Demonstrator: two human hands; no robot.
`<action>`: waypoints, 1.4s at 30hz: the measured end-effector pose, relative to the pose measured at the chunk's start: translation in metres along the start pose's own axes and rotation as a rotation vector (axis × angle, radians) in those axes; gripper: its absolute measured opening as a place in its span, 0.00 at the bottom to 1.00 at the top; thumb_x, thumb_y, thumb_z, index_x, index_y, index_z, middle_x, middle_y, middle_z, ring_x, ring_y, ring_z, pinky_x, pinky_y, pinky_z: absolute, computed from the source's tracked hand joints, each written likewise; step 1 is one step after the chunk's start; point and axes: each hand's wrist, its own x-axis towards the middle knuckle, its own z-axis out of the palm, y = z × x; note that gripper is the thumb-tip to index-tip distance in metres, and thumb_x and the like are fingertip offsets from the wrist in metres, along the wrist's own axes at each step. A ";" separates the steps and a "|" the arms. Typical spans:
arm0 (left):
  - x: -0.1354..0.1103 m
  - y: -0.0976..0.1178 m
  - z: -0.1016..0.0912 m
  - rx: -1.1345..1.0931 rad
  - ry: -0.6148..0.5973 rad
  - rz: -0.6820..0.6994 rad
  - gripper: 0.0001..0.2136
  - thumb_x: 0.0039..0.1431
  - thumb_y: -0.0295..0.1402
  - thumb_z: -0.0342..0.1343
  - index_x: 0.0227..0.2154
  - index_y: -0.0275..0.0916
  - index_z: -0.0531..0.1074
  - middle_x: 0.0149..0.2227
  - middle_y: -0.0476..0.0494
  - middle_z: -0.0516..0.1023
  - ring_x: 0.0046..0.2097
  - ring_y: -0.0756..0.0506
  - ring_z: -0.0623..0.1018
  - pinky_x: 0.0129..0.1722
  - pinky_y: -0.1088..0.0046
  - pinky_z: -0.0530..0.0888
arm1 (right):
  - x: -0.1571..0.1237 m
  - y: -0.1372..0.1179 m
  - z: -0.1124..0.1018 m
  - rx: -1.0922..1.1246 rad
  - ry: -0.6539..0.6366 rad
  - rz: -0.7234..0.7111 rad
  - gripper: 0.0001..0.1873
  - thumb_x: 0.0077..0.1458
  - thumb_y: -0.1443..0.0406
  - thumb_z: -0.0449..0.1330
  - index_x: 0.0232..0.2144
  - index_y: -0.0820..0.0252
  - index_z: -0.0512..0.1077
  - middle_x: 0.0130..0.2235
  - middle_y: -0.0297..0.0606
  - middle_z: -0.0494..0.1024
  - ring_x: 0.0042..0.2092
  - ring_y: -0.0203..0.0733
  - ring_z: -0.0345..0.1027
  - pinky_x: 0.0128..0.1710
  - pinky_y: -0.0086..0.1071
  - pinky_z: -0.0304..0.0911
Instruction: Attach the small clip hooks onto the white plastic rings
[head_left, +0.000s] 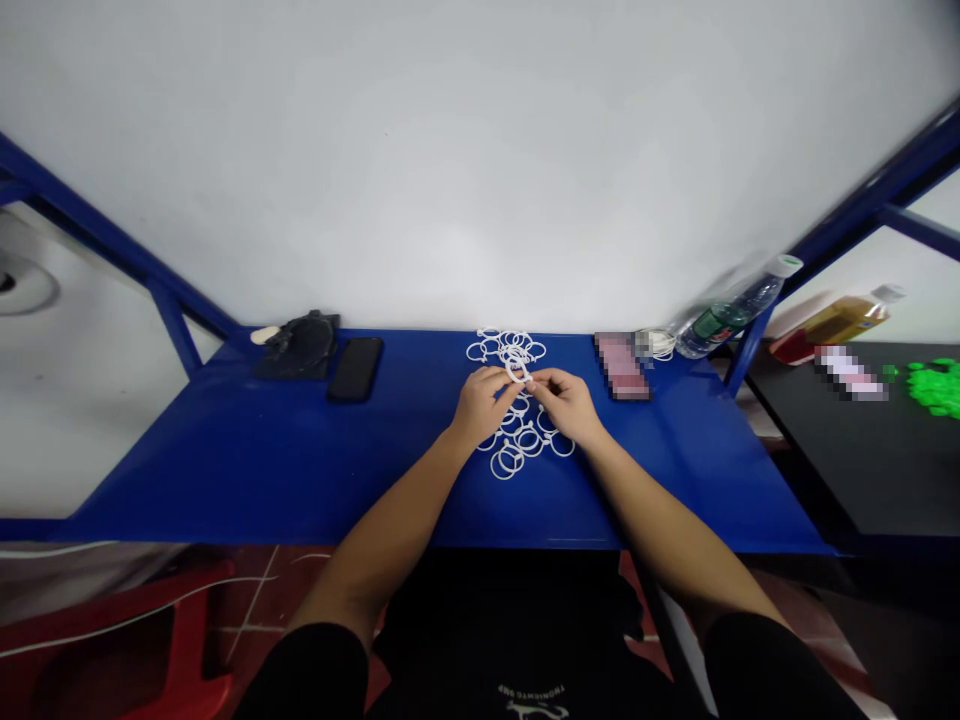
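Note:
Both hands meet over the middle of the blue table, with a white plastic ring pinched between them. My left hand grips the ring's left side between thumb and fingers. On its lower right edge, the thumb and fingertips of my right hand close too. Below and between the wrists lie several more white rings, loose and overlapping, each with a small knob. A second pile of white rings sits beyond the hands, near the wall, and the hands partly cover it.
A black phone and a crumpled black bag lie at the back left. At the back right are a pink rectangular item, a coiled white cable and a water bottle. Blue metal posts flank the table.

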 end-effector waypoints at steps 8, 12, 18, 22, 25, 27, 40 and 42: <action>-0.003 -0.008 0.004 -0.077 -0.085 0.032 0.05 0.68 0.32 0.61 0.35 0.41 0.81 0.38 0.45 0.84 0.41 0.45 0.82 0.47 0.64 0.78 | -0.005 0.001 -0.015 -0.228 -0.103 -0.140 0.13 0.65 0.54 0.63 0.38 0.56 0.82 0.30 0.34 0.80 0.29 0.37 0.70 0.30 0.31 0.63; -0.003 -0.008 0.005 -0.112 -0.112 0.007 0.05 0.67 0.31 0.61 0.34 0.41 0.79 0.37 0.45 0.83 0.41 0.46 0.81 0.47 0.66 0.78 | -0.006 -0.001 -0.017 -0.304 -0.144 -0.229 0.13 0.67 0.57 0.61 0.35 0.57 0.80 0.30 0.35 0.81 0.31 0.38 0.72 0.33 0.31 0.65; 0.004 -0.028 -0.006 0.122 -0.160 0.018 0.06 0.68 0.34 0.60 0.37 0.42 0.81 0.41 0.44 0.84 0.45 0.42 0.79 0.53 0.59 0.74 | -0.001 0.007 -0.022 -0.518 -0.128 -0.265 0.10 0.69 0.60 0.59 0.42 0.55 0.80 0.36 0.39 0.83 0.37 0.43 0.76 0.39 0.35 0.69; 0.005 -0.058 -0.010 0.334 -0.086 -0.101 0.13 0.66 0.31 0.59 0.51 0.43 0.80 0.57 0.38 0.80 0.56 0.35 0.75 0.56 0.52 0.71 | 0.004 0.015 -0.032 -0.642 -0.168 -0.256 0.11 0.69 0.63 0.58 0.47 0.53 0.80 0.44 0.41 0.85 0.43 0.47 0.78 0.44 0.40 0.71; 0.003 -0.075 -0.008 0.394 -0.104 -0.134 0.14 0.65 0.29 0.59 0.50 0.49 0.81 0.55 0.42 0.82 0.53 0.36 0.76 0.53 0.52 0.71 | 0.007 0.020 -0.034 -0.672 -0.186 -0.243 0.14 0.67 0.67 0.58 0.49 0.54 0.80 0.44 0.41 0.84 0.43 0.47 0.78 0.44 0.40 0.72; 0.002 -0.080 -0.005 0.408 -0.096 -0.127 0.13 0.65 0.29 0.58 0.47 0.49 0.82 0.49 0.42 0.85 0.49 0.37 0.77 0.51 0.53 0.71 | 0.007 0.022 -0.033 -0.669 -0.192 -0.239 0.14 0.66 0.68 0.58 0.50 0.55 0.80 0.44 0.41 0.84 0.43 0.46 0.78 0.44 0.40 0.72; 0.007 -0.031 -0.016 0.147 0.033 -0.079 0.09 0.70 0.36 0.58 0.45 0.44 0.83 0.42 0.43 0.85 0.44 0.44 0.82 0.49 0.63 0.78 | -0.004 0.003 -0.021 -0.514 -0.077 -0.386 0.13 0.70 0.61 0.57 0.51 0.54 0.79 0.43 0.42 0.83 0.43 0.46 0.77 0.45 0.40 0.72; 0.005 -0.016 -0.013 0.083 0.041 -0.030 0.08 0.69 0.37 0.60 0.42 0.44 0.83 0.41 0.44 0.85 0.43 0.44 0.82 0.48 0.62 0.79 | -0.006 -0.001 -0.019 -0.492 -0.044 -0.403 0.14 0.70 0.60 0.57 0.52 0.53 0.78 0.43 0.41 0.83 0.44 0.46 0.77 0.45 0.41 0.73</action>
